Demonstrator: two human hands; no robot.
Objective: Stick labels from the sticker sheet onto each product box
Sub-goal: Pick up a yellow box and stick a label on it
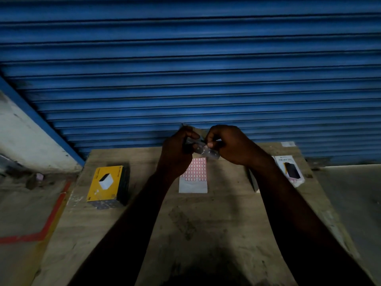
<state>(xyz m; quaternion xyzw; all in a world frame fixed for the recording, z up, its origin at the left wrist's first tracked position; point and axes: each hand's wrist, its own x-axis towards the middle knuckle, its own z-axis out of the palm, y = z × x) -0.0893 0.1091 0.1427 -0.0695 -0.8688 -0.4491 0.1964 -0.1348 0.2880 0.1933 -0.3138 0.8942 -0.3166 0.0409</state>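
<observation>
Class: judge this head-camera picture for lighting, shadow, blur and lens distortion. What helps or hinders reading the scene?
Head view: dim overall; the left hand and right hand are near-silhouettes, so the small item they grip is hard to read; the blue shutter slats bow from wide-angle distortion; sticker sheet and yellow box are legible, slightly soft.

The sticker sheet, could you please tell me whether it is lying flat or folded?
Flat: the sticker sheet lies spread on the table, its red label grid facing up.
</observation>
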